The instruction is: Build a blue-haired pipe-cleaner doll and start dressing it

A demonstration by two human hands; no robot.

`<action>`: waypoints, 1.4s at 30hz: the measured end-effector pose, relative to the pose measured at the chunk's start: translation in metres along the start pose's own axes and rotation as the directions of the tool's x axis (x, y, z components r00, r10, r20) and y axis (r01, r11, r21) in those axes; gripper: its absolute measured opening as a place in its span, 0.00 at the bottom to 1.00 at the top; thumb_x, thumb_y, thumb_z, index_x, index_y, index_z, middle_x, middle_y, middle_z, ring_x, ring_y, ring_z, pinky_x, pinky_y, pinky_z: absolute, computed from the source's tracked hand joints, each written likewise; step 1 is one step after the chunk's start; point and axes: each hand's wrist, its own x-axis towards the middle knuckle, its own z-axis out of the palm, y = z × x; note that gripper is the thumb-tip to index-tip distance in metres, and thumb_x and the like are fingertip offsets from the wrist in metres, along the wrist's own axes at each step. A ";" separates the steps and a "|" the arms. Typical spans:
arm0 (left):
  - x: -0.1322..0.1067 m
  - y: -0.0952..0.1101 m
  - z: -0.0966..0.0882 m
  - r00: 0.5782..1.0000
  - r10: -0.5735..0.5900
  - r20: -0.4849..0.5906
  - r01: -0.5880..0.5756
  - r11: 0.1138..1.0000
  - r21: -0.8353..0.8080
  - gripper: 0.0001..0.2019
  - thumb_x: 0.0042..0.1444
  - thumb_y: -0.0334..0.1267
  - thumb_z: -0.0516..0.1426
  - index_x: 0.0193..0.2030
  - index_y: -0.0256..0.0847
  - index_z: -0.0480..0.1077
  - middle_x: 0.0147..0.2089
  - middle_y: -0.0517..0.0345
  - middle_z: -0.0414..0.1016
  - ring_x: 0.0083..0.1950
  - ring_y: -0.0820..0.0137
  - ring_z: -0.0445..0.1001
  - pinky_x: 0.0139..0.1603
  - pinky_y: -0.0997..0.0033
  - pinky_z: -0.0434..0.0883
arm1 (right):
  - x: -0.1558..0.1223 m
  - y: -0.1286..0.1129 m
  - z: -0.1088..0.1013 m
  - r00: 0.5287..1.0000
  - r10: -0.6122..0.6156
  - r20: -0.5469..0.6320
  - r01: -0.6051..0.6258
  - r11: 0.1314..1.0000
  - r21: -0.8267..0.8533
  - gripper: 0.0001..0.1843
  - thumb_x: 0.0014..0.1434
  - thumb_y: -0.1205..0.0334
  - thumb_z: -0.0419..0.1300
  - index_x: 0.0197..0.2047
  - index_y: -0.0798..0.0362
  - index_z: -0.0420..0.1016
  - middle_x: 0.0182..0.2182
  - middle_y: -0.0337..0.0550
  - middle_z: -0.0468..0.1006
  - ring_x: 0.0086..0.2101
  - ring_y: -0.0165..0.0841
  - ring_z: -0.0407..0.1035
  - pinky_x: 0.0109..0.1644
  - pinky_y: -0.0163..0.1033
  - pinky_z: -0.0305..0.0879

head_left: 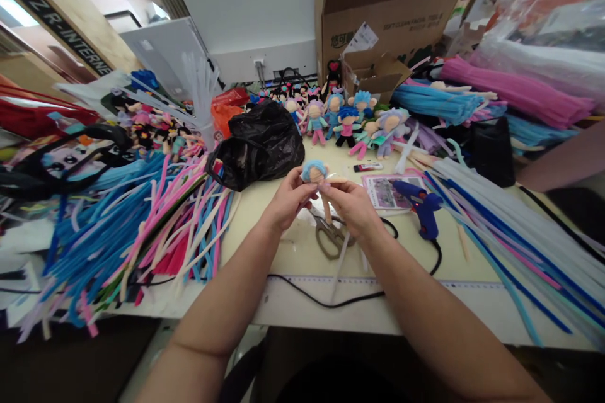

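Observation:
Between my two hands, above the middle of the table, is a small pipe-cleaner doll [314,171] with light blue hair and a beige face. My left hand [287,200] pinches it from the left, fingers closed at the base of the head. My right hand [352,204] grips it from the right, thumb and fingers pressed together just under the face. A beige stem hangs down between the hands. Beneath them lie scissors [329,240] with grey-brown handles, partly covered by my right hand. A blue glue gun [424,206] rests to the right on a printed card [385,192].
Pipe cleaners in blue and pink [118,227] spread over the left side; white and blue ones [515,227] lie at right. Several finished dolls [347,123] stand behind, beside a black plastic bag [265,145]. A black cord [326,305] crosses the front near a ruler strip. A cardboard box [378,12] stands at the back.

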 end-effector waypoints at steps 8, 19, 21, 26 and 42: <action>-0.001 0.001 0.000 1.000 -0.012 0.011 0.012 1.000 0.007 0.18 0.43 0.38 0.63 0.42 0.43 0.65 0.32 0.65 0.68 0.28 0.76 0.69 0.24 0.77 0.61 | -0.001 -0.002 0.001 1.000 0.020 -0.012 -0.020 1.000 -0.018 0.15 0.39 0.55 0.71 0.29 0.53 0.78 0.28 0.40 0.79 0.32 0.32 0.70 0.39 0.38 0.63; 0.002 -0.001 -0.005 0.996 0.076 0.045 -0.077 0.997 0.019 0.20 0.42 0.37 0.65 0.42 0.42 0.64 0.32 0.65 0.69 0.27 0.78 0.67 0.24 0.78 0.60 | -0.005 -0.012 -0.002 0.997 0.058 0.054 -0.050 0.989 -0.143 0.20 0.41 0.46 0.70 0.31 0.54 0.78 0.23 0.38 0.75 0.23 0.28 0.64 0.23 0.34 0.56; 0.003 -0.001 -0.006 0.996 0.077 0.050 -0.076 0.997 -0.024 0.21 0.41 0.35 0.65 0.41 0.42 0.64 0.32 0.66 0.69 0.26 0.79 0.65 0.24 0.78 0.59 | -0.004 -0.015 -0.007 0.986 0.087 0.140 -0.065 0.986 -0.151 0.24 0.45 0.41 0.66 0.33 0.54 0.78 0.25 0.40 0.76 0.24 0.29 0.66 0.24 0.34 0.59; 0.003 0.005 -0.012 0.997 0.069 0.021 -0.068 0.996 -0.059 0.22 0.38 0.33 0.66 0.42 0.41 0.65 0.34 0.64 0.71 0.26 0.80 0.65 0.24 0.78 0.59 | 0.008 -0.023 -0.028 1.000 -0.027 -0.003 0.026 0.987 -0.159 0.22 0.41 0.50 0.70 0.39 0.50 0.76 0.33 0.40 0.78 0.32 0.31 0.71 0.36 0.37 0.65; 0.001 0.002 -0.013 0.980 0.055 0.191 -0.050 0.998 -0.031 0.21 0.42 0.33 0.66 0.44 0.42 0.64 0.35 0.62 0.72 0.29 0.77 0.68 0.26 0.77 0.62 | -0.003 -0.022 -0.012 0.994 -0.018 0.105 0.066 0.875 -0.480 0.18 0.44 0.47 0.68 0.31 0.54 0.77 0.27 0.40 0.76 0.30 0.32 0.67 0.33 0.37 0.61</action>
